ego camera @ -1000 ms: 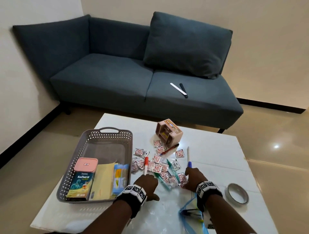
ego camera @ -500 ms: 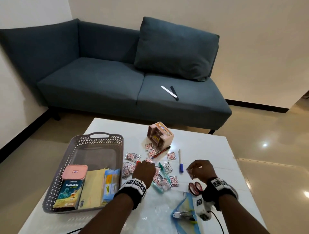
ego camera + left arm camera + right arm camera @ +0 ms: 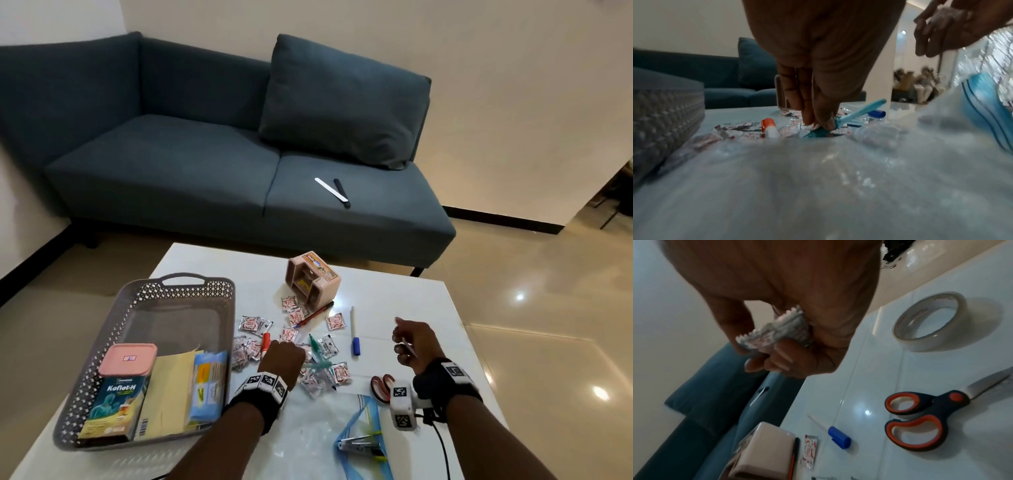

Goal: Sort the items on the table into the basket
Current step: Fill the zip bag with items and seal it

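Observation:
The grey perforated basket (image 3: 181,279) sits at the table's left and holds a pink-lidded box, a yellow envelope and a blue packet. Small red-and-white sachets (image 3: 255,323) lie scattered in the middle. My left hand (image 3: 291,347) is down on the pile, and its fingertips (image 3: 818,125) pinch a teal pen (image 3: 815,134). My right hand (image 3: 402,342) is raised above the table to the right and grips a bunch of sachets (image 3: 777,332). A red-capped marker (image 3: 768,128) lies just left of my left fingers.
A pink organiser box (image 3: 313,282), a red pen (image 3: 315,313) and a blue-capped marker (image 3: 354,337) lie behind the pile. Scissors (image 3: 920,417) and a tape roll (image 3: 929,322) lie on the right. A blue-edged zip bag (image 3: 363,442) lies near the front edge. A sofa stands behind.
My right hand has lifted off the pile and moved right with sachets in it. My left hand has reached forward into the pile. The scissors have come into view.

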`<state>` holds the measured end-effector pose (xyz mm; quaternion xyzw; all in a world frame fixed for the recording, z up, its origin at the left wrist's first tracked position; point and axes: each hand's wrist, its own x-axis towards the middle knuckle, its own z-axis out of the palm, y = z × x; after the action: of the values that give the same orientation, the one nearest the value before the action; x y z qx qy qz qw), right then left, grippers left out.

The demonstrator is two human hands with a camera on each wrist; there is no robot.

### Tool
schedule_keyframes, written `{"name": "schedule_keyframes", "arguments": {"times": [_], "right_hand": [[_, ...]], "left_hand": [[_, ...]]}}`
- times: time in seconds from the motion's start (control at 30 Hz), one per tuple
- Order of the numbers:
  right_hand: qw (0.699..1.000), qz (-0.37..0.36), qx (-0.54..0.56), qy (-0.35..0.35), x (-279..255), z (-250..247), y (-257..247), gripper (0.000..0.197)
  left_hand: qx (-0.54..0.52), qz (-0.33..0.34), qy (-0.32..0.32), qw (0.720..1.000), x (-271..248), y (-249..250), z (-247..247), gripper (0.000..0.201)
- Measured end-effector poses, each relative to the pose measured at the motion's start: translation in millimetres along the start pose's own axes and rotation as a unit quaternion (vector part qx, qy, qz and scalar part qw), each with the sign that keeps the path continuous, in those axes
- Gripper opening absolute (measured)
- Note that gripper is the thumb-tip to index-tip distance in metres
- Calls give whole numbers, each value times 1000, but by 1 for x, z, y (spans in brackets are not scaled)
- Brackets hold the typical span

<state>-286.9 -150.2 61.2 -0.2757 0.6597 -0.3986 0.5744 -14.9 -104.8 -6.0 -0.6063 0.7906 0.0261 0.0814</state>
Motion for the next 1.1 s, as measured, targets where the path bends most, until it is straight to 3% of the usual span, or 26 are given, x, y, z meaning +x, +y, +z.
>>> {"name": "schedule_keyframes", "arguments": {"times": [0.07,0.13,0.2,0.27,0.37,0.43,0.5,0.6,0.67,0.77,0.83,0.87,0.93,0.97,1.0,1.03,1.07,1.1], "right_hand": [[995,-12,-100,-1,10,16,5,33],[971,-35,-235,-12,16,35,8,42],[920,-86,-381,-36,18,52,11,47],[861,-128,-488,-68,19,67,16,37],[762,-152,-626,-73,18,80,26,22],[710,-158,-683,-71,21,80,36,28],[688,-158,-704,-80,25,80,45,31],[690,-166,-700,-81,30,82,52,24],[669,-174,-718,-80,33,86,56,20],[635,-187,-745,-82,36,90,64,32],[639,-196,-738,-87,36,89,63,36],[650,-198,-727,-94,36,88,59,35],[691,-212,-685,-90,37,82,45,25],[731,-224,-641,-70,37,79,36,24],[783,-229,-576,-43,35,75,26,24],[851,-230,-471,-18,34,71,16,20],[912,-222,-344,-1,32,68,8,14],[955,-192,-228,-1,31,65,-1,12]], "left_hand": [[-53,-29,-4,998,1,-8,-1,33],[-115,-50,-5,992,3,-16,1,37],[-155,-53,-14,986,3,-21,0,35],[-190,-47,-34,980,2,-26,2,29],[-221,-56,-49,972,-2,-30,0,21],[-249,-64,-36,966,-4,-32,0,27],[-286,-78,-14,955,-6,-33,-6,28],[-351,-110,69,927,-4,-38,-16,30],[-378,-143,127,906,-1,-43,-22,32],[-416,-244,154,862,3,-58,-37,24],[-447,-286,138,836,6,-75,-46,22],[-424,-287,110,852,5,-81,-52,21],[-413,-305,53,856,10,-95,-55,23],[-395,-305,58,865,13,-100,-56,24],[-341,-291,62,892,13,-102,-55,26],[-307,-277,59,909,15,-104,-56,28],[-319,-233,-7,919,15,-98,-66,27],[-350,-206,-43,913,17,-91,-70,26]]}}
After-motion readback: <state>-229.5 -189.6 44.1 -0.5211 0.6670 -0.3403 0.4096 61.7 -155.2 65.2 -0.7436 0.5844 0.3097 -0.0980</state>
